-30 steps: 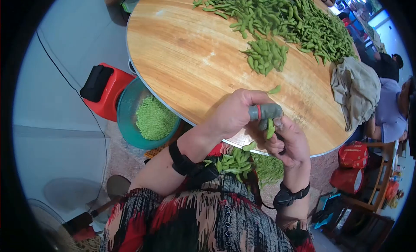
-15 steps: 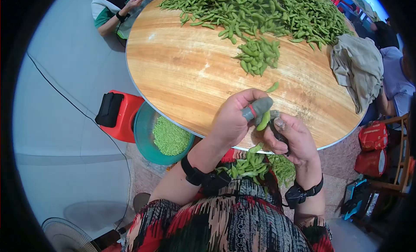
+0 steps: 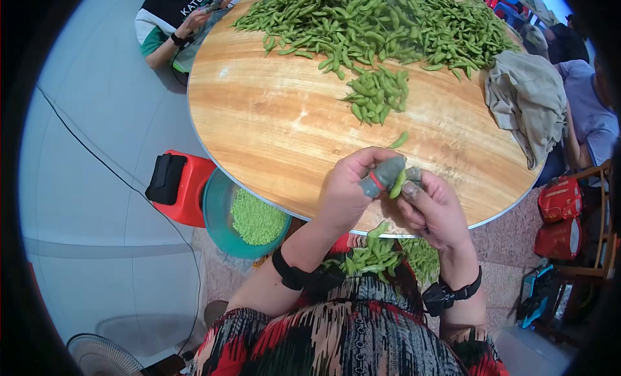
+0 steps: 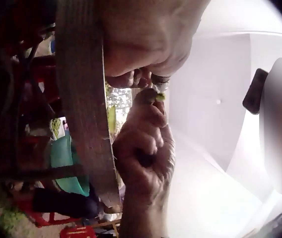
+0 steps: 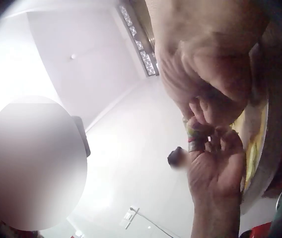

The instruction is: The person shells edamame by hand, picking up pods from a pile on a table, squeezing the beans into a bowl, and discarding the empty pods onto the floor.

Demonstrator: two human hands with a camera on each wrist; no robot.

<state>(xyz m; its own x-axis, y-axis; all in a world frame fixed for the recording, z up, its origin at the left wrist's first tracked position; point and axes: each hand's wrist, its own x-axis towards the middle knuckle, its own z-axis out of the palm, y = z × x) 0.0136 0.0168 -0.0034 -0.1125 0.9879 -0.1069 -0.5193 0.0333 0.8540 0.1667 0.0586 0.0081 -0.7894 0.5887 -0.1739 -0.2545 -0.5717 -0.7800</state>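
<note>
Over the near edge of the round wooden table [image 3: 278, 123], both hands work one green bean pod [image 3: 396, 183]. My left hand [image 3: 378, 175] pinches it with a finger in a grey cover with a red band [image 3: 383, 174]. From the other side my right hand [image 3: 414, 191] pinches it with curled fingers. In the left wrist view the pod's tip [image 4: 157, 96] shows between the two hands. The right wrist view shows the banded finger [image 5: 195, 136] meeting the right hand's fingertips, with the pod hidden.
A big heap of pods [image 3: 375, 20] covers the table's far side, with a small pile [image 3: 375, 94] and one stray pod [image 3: 399, 140] nearer. A grey cloth [image 3: 527, 98] lies at the right. A teal basin [image 3: 213, 201] of shelled beans and a red stool [image 3: 178, 185] stand below left. More pods [image 3: 369, 253] lie in my lap. Other people sit around.
Both hands keep hold of the pod and have shifted slightly up over the table edge. The pod has tilted from upright to slanted.
</note>
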